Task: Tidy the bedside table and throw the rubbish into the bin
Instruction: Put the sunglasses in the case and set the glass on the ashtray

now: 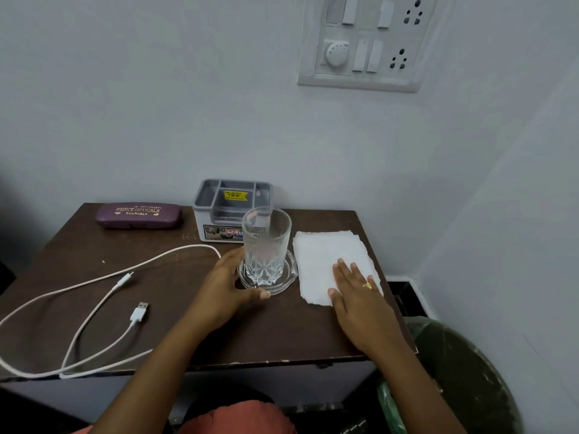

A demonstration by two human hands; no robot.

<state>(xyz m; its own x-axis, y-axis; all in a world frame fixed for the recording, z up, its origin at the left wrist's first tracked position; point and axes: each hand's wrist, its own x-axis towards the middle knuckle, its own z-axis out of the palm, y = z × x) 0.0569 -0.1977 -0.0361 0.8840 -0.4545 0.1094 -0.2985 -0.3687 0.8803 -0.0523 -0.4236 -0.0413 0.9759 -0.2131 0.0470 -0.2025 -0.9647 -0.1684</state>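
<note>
The left hand curls its fingers round the foot of an upright cut-glass tumbler on a clear round saucer, thumb at the near rim; the right hand lies flat, fingers straight, on a white ragged-edged tissue at the dark table's right side, its long axis running towards the wall; a green-lined bin stands just beside.

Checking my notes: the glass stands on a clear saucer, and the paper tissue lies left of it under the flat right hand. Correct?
One slip: the head view shows the paper tissue lying right of the glass, not left. The glass does stand on the clear saucer, and the right hand lies flat on the tissue.
</note>
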